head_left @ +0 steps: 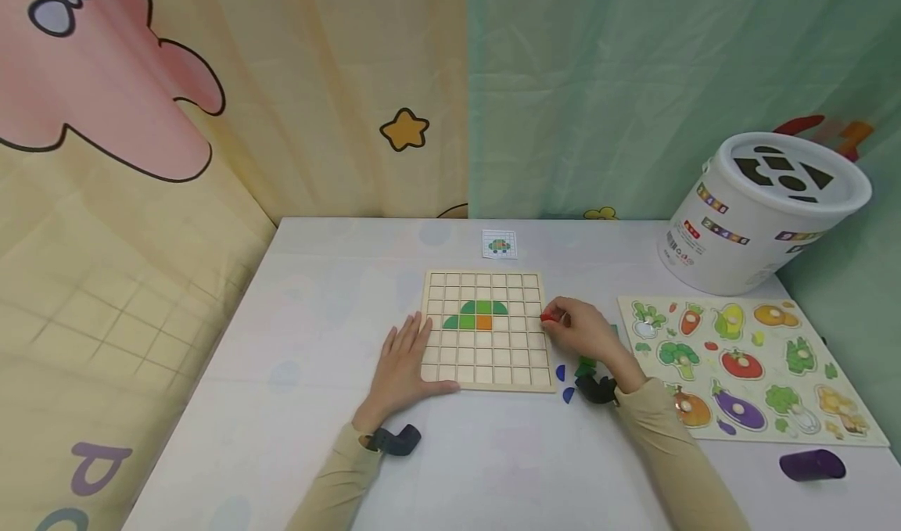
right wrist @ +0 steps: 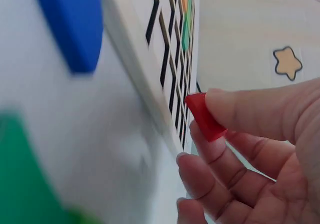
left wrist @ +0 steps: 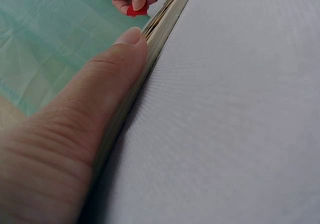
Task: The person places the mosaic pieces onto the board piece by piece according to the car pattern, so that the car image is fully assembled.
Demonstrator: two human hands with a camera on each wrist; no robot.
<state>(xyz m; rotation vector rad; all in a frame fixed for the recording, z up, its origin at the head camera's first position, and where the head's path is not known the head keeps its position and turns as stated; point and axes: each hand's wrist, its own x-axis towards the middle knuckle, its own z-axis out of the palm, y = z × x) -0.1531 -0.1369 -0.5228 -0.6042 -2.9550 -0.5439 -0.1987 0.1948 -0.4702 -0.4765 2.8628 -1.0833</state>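
My right hand (head_left: 580,329) pinches a small red tile (right wrist: 206,118) between thumb and fingertips, at the right edge of a wooden grid board (head_left: 493,355). My left hand (head_left: 403,365) lies with straight, spread fingers along the board's left side, its thumb (left wrist: 117,63) against the front edge. On the board, green pieces (head_left: 483,307) and an orange square (head_left: 484,323) sit in the cells, with quarter-round green pieces at the ends of the rows. A picture card (head_left: 499,245) with a small coloured figure on a grid lies behind the board.
Blue half-round pieces (head_left: 568,395) and green pieces (head_left: 586,366) lie right of the board, partly under the right wrist. Farther right are a vegetable puzzle board (head_left: 763,394), a purple cylinder (head_left: 813,465) and a white bucket (head_left: 739,234) with a shape-cut lid. Curtains border the table.
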